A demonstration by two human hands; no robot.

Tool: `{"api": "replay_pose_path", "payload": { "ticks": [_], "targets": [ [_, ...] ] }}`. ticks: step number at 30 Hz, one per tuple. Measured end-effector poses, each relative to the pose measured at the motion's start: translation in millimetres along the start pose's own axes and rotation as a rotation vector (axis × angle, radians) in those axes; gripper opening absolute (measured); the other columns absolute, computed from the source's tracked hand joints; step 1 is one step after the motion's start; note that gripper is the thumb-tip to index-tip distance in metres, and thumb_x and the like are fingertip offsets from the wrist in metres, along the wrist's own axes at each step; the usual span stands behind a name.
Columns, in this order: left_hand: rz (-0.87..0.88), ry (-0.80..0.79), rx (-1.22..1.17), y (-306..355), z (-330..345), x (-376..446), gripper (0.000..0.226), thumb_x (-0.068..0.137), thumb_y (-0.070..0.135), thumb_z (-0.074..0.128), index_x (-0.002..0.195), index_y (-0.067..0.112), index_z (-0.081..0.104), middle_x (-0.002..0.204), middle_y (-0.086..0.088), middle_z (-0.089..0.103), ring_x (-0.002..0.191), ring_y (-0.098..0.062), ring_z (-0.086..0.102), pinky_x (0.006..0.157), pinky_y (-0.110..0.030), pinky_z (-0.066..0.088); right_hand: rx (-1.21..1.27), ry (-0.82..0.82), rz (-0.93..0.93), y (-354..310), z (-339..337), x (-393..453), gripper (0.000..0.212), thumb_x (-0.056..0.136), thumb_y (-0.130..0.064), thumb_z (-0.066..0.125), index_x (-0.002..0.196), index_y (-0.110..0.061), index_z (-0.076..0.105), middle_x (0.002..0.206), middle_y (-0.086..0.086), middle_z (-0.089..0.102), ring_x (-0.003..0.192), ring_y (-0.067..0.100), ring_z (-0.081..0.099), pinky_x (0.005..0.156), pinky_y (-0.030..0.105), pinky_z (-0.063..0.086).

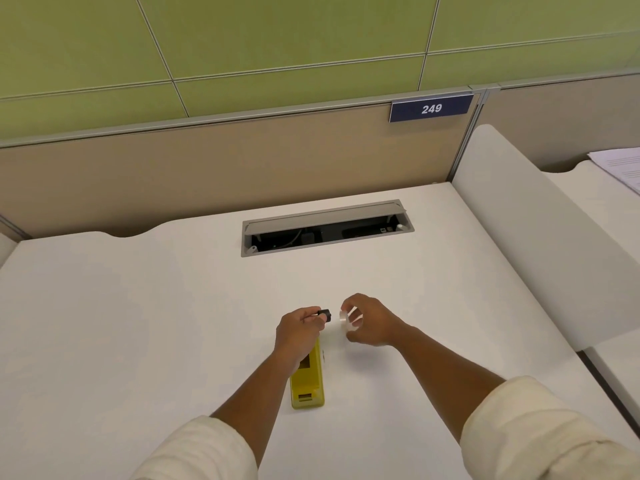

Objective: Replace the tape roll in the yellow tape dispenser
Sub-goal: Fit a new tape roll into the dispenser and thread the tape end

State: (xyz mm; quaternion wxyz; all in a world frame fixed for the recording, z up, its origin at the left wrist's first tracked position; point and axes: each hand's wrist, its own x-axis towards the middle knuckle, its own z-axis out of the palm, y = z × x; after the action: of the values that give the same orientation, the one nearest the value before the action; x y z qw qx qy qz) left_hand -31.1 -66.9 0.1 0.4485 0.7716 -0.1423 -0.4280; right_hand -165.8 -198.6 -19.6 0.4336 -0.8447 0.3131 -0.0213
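The yellow tape dispenser [310, 382] lies lengthwise on the white desk [138, 306], its far end hidden under my left wrist. My left hand [299, 329] hovers above it, fingers pinched on a small black spool core [325, 314] that points to the right. My right hand [372, 322] is a short gap to the right, holding a clear tape roll [348, 319] between thumb and fingers. The roll's open side faces the core. The two parts are close but apart.
An open cable tray [327, 228] is sunk into the desk farther back. A beige partition with a sign reading 249 [431, 108] stands behind. A white divider [540, 237] borders the right side, with papers [620, 168] on the neighbouring desk.
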Motion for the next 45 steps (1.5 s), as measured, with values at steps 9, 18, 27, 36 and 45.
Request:
{"api": "replay_pose_path", "payload": {
  "ticks": [9,18,27,36,45],
  "targets": [
    [0.05,0.045,0.015,8.3,-10.6,-9.7,0.032,0.085,0.027,0.073,0.116,0.023,0.073,0.106,0.005,0.076,0.103,-0.02,0.068,0.095,-0.035,0.055,0.116,0.042,-0.029,-30.2,-3.1,6.8,0.043,0.067,-0.013,0.082,0.104,-0.019,0.061,0.106,-0.004,0.062,0.093,0.013,0.066,0.076,0.023,0.059],
    [0.083,0.058,0.0,12.2,-27.5,-15.8,0.033,0.087,0.024,0.073,0.119,0.022,0.071,0.111,0.004,0.075,0.106,-0.017,0.066,0.097,-0.033,0.053,0.082,0.01,-0.071,-55.7,-0.1,13.4,0.049,0.07,-0.013,0.083,0.114,-0.018,0.062,0.117,-0.001,0.062,0.097,0.017,0.065,0.08,0.024,0.058],
    [0.105,0.024,-0.002,8.9,-43.8,-14.3,0.033,0.087,0.02,0.073,0.12,0.021,0.072,0.11,0.003,0.074,0.105,-0.019,0.067,0.097,-0.034,0.055,0.028,-0.002,-0.116,-69.8,6.7,16.1,0.049,0.071,-0.013,0.083,0.114,-0.014,0.062,0.119,0.004,0.057,0.1,0.022,0.064,0.084,0.033,0.059],
    [0.157,-0.004,0.025,9.4,-51.7,-14.0,0.031,0.091,0.015,0.068,0.122,0.017,0.071,0.117,-0.001,0.072,0.11,-0.022,0.065,0.097,-0.031,0.052,0.006,0.003,-0.16,-76.7,12.6,20.2,0.042,0.068,-0.015,0.083,0.105,-0.021,0.064,0.11,0.001,0.059,0.086,0.013,0.066,0.069,0.018,0.057],
    [0.178,0.035,0.139,-2.1,-53.2,-14.4,0.029,0.092,0.015,0.065,0.12,0.019,0.072,0.118,0.001,0.073,0.106,-0.018,0.064,0.089,-0.025,0.047,-0.041,-0.048,-0.065,-79.4,26.9,21.8,0.048,0.068,-0.016,0.081,0.113,-0.02,0.064,0.112,-0.001,0.059,0.083,0.017,0.067,0.071,0.029,0.06]
  ]
}}
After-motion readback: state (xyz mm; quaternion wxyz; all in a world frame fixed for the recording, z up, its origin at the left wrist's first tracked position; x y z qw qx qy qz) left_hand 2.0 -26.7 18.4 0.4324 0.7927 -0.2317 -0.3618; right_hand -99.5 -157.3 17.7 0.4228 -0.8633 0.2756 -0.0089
